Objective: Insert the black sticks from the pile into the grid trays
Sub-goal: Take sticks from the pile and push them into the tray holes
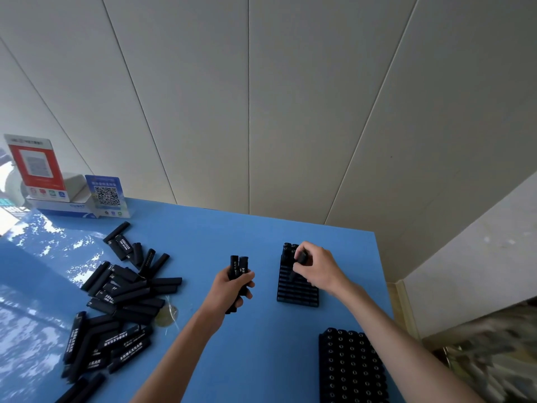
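Blue worktop (261,234) runs under both my arms to a pale panelled wall, and I take the half-filled tray (297,282) as my landmark, since that is where the work is going on.

Nearest to me, on the near side of that tray and a little to its right, stands a second tray (351,365). Every cell I can see in it shows a round stick top, so I judge that one finished.

Well to the left of the landmark tray lies the pile (122,303) of black sticks, many loose and crossed over one another; a good deal is left to insert. A clear wrapper scrap (168,314) lies at the pile's near right edge.

Just left of the tray, my left hand (232,286) grips a small bundle of sticks (239,267), ends pointing up, as a ready supply.

Over the tray itself my right hand (316,267) pinches one stick (302,257), lowering it toward the far rows. Only a few sticks stand at the far end; the near rows look empty, so this tray has barely begun.

Farthest off, far left of the tray, stand two QR signs (107,194) on a white box (66,206).
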